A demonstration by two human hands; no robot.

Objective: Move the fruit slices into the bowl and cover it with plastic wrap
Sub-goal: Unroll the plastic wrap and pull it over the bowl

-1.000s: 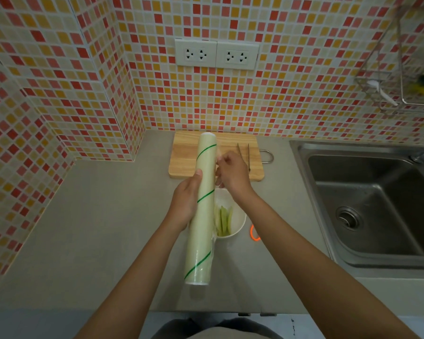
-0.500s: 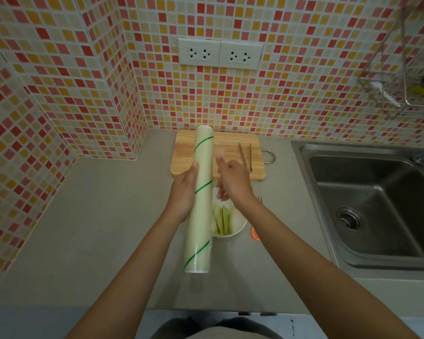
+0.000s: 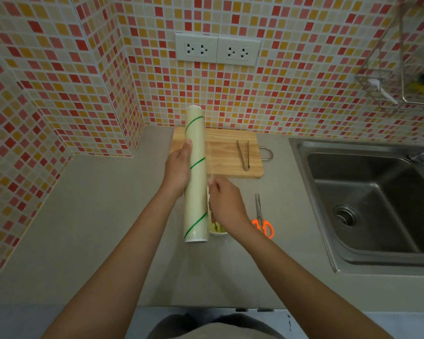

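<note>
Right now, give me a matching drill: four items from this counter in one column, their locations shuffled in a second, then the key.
Column 1
1. Long plastic wrap roll with green spiral stripe
2. Metal tongs
3. Orange-handled scissors
4. White bowl of green fruit slices

Column 2
A. Lying on the grey counter, right of the right hand
B. Mostly hidden under the right hand and the roll
C. Gripped by the left hand
D. Resting on the wooden cutting board

Pairs: 1-C, 2-D, 3-A, 4-B
</note>
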